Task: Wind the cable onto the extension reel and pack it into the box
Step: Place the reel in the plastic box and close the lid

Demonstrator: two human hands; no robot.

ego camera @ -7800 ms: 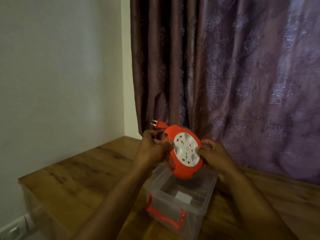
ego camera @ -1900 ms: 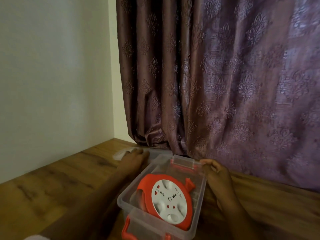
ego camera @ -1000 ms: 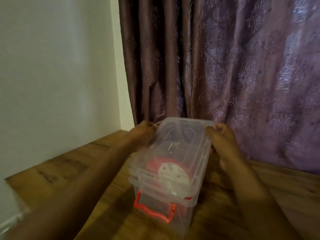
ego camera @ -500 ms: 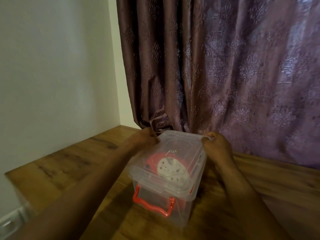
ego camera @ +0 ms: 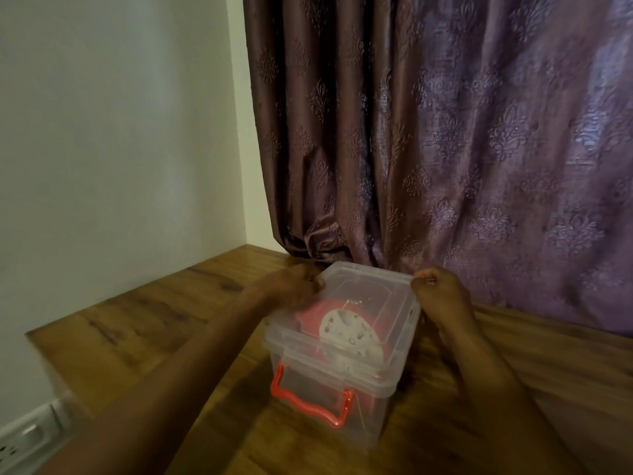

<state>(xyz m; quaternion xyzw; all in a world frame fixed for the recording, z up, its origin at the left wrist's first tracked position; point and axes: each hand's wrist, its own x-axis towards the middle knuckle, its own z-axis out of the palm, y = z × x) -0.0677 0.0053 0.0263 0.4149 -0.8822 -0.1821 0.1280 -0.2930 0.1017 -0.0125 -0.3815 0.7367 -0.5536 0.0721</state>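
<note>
Box (ego camera: 346, 389) of clear plastic stands on the wooden table (ego camera: 144, 323), near the table's far edge and just in front of the curtain (ego camera: 445, 132). Largest in the scene are the purple patterned curtain, which hangs down to the table at the rear, and the pale wall (ego camera: 113, 132) on the left. A clear lid (ego camera: 359, 303) lies over the top of the box; whether it is fully seated cannot be told. The extension reel (ego camera: 342, 329), red with a white face, rests inside the box and is visible through the lid. A red handle (ego camera: 308, 402) hangs on the near end wall of the box. The left hand (ego camera: 291, 286) grips the far left corner of the lid with curled fingers. The right hand (ego camera: 442, 293) pinches the far right corner of the lid, fingers curled over its edge. A white wall socket (ego camera: 24, 440) shows at the lower left, blurred.
</note>
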